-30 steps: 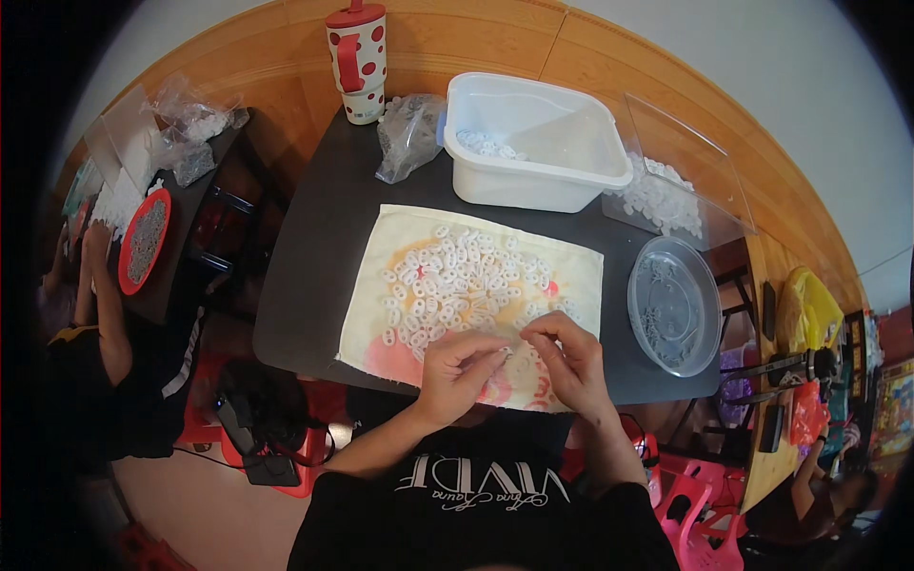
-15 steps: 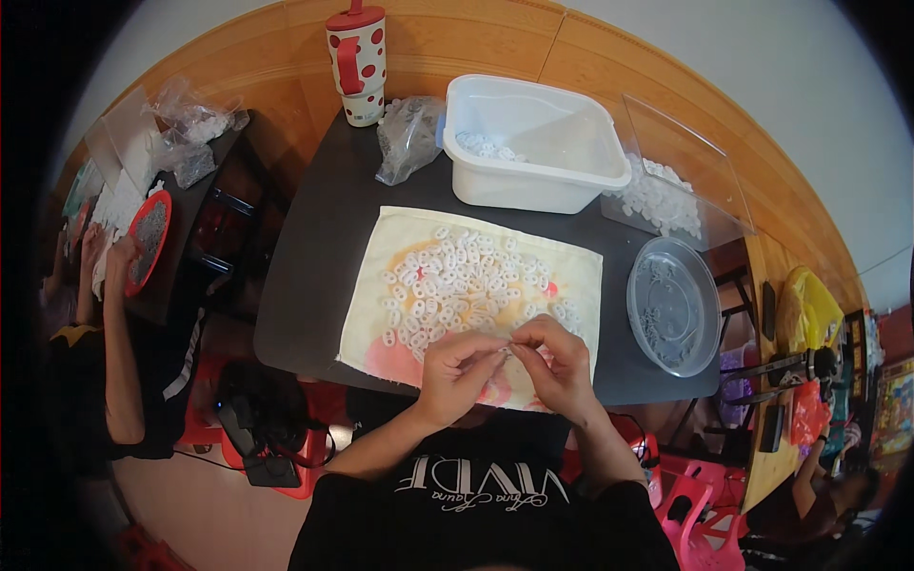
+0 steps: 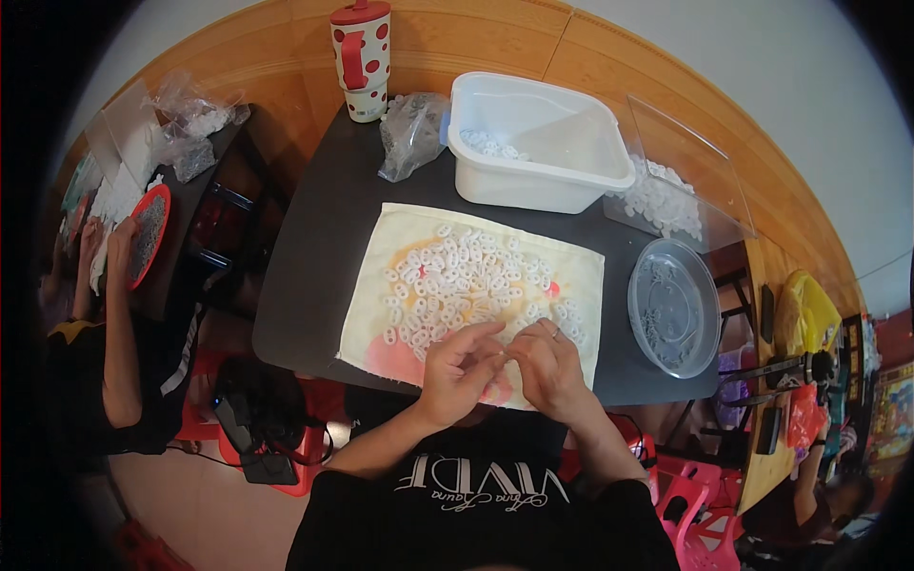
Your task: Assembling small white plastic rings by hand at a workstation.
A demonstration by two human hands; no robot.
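My left hand [image 3: 460, 373] and my right hand [image 3: 549, 369] meet over the near edge of a cream cloth [image 3: 369, 285]. Thumb and fingers of each are pinched together, almost touching, around something small and pale that I cannot make out. A ring shows on a finger of the right hand. Beyond them, many small white plastic pieces [image 3: 466, 271], each oval with two holes, lie scattered over the cloth. Several of these lie close to the fingertips.
A white tub [image 3: 538, 195] with more pieces stands at the back. Right of it is a clear box [image 3: 662, 205] of white parts, and a round clear dish [image 3: 674, 305] with small bits. A spotted tumbler [image 3: 362, 67] and plastic bag [image 3: 411, 138] stand back left. A co-worker's hand [image 3: 122, 238] is at a red tray [image 3: 152, 233].
My right hand has turned and its fingers have curled in more; the left hand's fingers have lifted slightly. At far left, the co-worker's hand has moved a little at the red tray.
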